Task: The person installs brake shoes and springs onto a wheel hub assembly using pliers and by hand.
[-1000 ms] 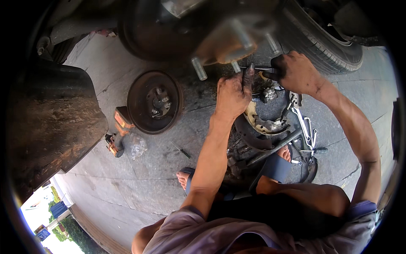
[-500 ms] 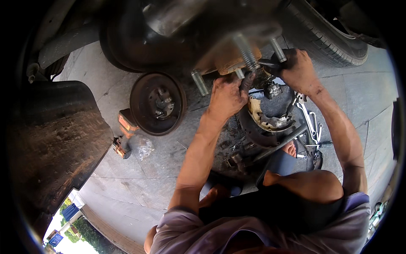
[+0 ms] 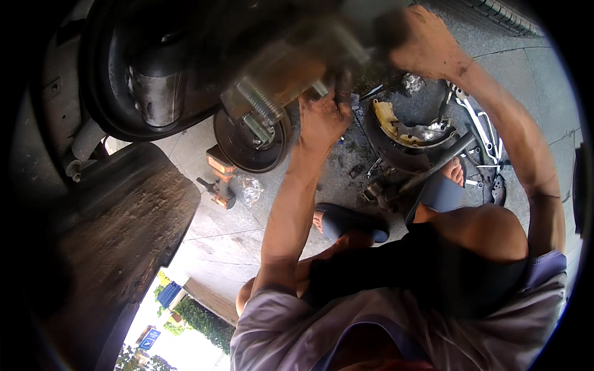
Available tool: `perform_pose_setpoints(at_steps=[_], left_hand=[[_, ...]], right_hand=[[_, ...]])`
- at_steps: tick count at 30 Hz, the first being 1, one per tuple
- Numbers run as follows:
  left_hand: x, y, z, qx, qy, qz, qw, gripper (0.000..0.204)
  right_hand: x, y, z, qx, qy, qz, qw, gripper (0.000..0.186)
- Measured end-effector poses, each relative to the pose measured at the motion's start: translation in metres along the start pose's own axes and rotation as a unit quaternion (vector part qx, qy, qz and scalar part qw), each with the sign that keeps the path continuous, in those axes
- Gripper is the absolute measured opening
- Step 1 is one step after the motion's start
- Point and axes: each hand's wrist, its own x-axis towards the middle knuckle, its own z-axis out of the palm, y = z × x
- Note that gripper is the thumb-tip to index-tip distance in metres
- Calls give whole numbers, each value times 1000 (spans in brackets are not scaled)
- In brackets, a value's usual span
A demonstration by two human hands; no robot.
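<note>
The left hand (image 3: pixel 323 119) and right hand (image 3: pixel 425 46) curled (around what, I couldn't tell) near the studded hub (image 3: pixel 283 88), brake shoes (image 3: pixel 385 115) below them.

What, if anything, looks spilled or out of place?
Dark, blotchy stains mark the grey floor between the left hand and the brake shoes. They look odd because the floor elsewhere is paler; perhaps grease, though I cannot tell.

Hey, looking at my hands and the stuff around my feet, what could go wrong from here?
Your bare left hand is close to the threaded studs, so a slip might scrape your knuckles. Your right toes are exposed in an open sandal beside a long metal bar, which could hurt them if knocked.
</note>
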Motion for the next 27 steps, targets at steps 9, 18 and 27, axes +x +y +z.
perform_pose_setpoints(at_steps=[9, 18, 27], left_hand=[[4, 18, -6, 1, -13, -19, 1000, 14], [-6, 39, 9, -274, 43, -318, 906, 20], [13, 89, 81, -552, 234, -325, 731, 45]], right_hand=[[2, -1, -11, -23, -31, -81, 996, 28], [-2, 6, 12, -26, 136, -168, 976, 26], [-10, -4, 3, -55, 94, -130, 986, 29]])
